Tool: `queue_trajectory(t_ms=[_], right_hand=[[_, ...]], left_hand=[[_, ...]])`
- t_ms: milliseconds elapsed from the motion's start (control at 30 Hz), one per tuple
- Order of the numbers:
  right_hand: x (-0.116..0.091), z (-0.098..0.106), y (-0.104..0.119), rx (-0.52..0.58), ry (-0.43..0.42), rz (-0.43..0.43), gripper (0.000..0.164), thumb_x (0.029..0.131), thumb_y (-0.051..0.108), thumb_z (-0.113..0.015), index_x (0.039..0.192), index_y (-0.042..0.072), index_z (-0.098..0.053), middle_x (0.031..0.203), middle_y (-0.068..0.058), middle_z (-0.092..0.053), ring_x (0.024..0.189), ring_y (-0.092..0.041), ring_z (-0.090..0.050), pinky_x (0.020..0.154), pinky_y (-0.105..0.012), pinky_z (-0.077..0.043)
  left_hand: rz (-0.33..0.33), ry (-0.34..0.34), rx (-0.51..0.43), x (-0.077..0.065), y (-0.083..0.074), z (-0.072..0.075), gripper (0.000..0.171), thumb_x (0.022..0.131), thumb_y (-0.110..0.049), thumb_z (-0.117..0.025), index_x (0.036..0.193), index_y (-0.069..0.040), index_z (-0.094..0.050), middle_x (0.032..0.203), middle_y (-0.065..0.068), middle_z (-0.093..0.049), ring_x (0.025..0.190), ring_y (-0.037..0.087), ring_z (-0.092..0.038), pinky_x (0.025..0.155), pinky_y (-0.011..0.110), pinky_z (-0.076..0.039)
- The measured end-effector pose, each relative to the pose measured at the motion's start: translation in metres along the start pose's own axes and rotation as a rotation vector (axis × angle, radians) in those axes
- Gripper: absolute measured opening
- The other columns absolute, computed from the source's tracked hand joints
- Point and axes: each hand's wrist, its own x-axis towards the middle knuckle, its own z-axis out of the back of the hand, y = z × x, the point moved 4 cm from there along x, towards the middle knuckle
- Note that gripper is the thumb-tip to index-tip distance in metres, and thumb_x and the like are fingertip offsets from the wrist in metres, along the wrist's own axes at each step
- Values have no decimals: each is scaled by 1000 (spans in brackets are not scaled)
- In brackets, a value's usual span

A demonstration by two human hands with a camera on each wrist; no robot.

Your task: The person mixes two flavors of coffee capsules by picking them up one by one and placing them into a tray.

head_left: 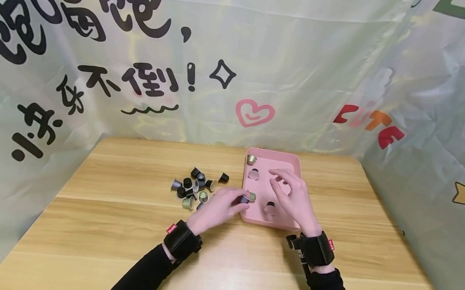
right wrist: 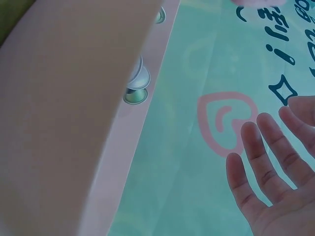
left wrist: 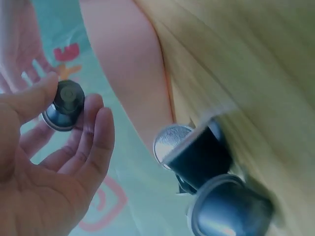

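My left hand (head_left: 220, 208) pinches a dark coffee capsule (left wrist: 68, 105) between thumb and fingertips, over the left edge of a pink tray (head_left: 271, 154). A green capsule (head_left: 252, 197) shows just beyond those fingertips. My right hand (head_left: 294, 203) hovers above the tray's right side, its fingers spread and loosely bent, holding nothing in the right wrist view. Also in the tray are a gold capsule (head_left: 251, 159) at the far left corner, a dark one (head_left: 254, 171) below it and another dark capsule (head_left: 270, 205) near the front.
Left of the tray, a loose heap of black, grey and green capsules (head_left: 188, 183) lies on the wooden table (head_left: 133, 227). One black capsule (head_left: 224, 178) sits apart, between heap and tray. A printed cloth (head_left: 202, 117) hangs behind the table.
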Motion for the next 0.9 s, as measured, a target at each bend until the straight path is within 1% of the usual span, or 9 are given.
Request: queue_trajectory(t_ms=[133,233,367,467,600,700,767,833,900], right_hand=[[0,1,-1,1,-7,1,23,91,3,-69,114,4,-72,111,-13,-74,89,-29,-66,81,-26,-52],[0,1,-2,1,-8,4,23,92,3,-69,114,4,-72,111,-13,-74,89,-29,-66,82,-15,-47],[0,1,-3,-1,-7,10,24,92,3,-69,115,3,-72,111,-13,-74,89,-28,-67,81,-18,-48],[1,1,-2,-1,-7,10,23,92,3,-69,115,4,-72,111,-13,-74,89,-25,-66,82,-18,-48],[1,0,0,0,-9,12,23,92,2,-68,115,4,-72,110,-13,-74,89,-24,-66,82,-14,-46],[1,0,2,-7,-9,22,24,91,3,-69,115,4,-72,110,-13,-74,89,-25,-65,81,-19,-48],[1,0,3,-10,-8,32,24,91,2,-69,115,4,-72,110,-13,-74,90,-25,-65,79,-26,-51],[1,-1,4,-14,-5,41,24,91,2,-69,115,4,-72,110,-12,-74,90,-24,-65,78,-33,-52],[0,-3,6,-15,1,50,24,91,2,-69,115,4,-72,110,-12,-74,91,-24,-65,77,-34,-52]], left_hand=[[-28,10,117,9,-7,-9,29,96,-23,-68,122,-11,-68,111,5,-73,98,17,-67,84,26,-55],[-53,12,240,12,-10,-15,32,96,-26,-68,125,-13,-67,113,4,-72,102,19,-66,90,33,-56],[-85,-11,369,11,-11,-19,36,96,-30,-67,129,-17,-66,116,3,-71,105,19,-65,93,35,-55],[-104,-48,399,6,-9,-15,35,96,-32,-67,128,-18,-67,115,3,-71,105,19,-63,94,36,-53],[-68,-112,381,-5,-5,0,34,94,-27,-70,125,-16,-68,118,6,-71,108,22,-60,96,40,-52],[-14,-166,342,-14,1,15,34,92,-24,-72,124,-14,-69,119,9,-70,110,25,-60,97,44,-52],[13,-210,317,-20,6,23,33,92,-23,-73,123,-12,-70,118,9,-71,110,27,-61,98,46,-51],[49,-248,309,-25,11,31,31,92,-24,-73,122,-14,-71,118,9,-72,110,28,-61,97,47,-51],[80,-282,304,-30,17,37,30,92,-25,-73,121,-16,-72,118,8,-72,107,28,-60,94,46,-50]])
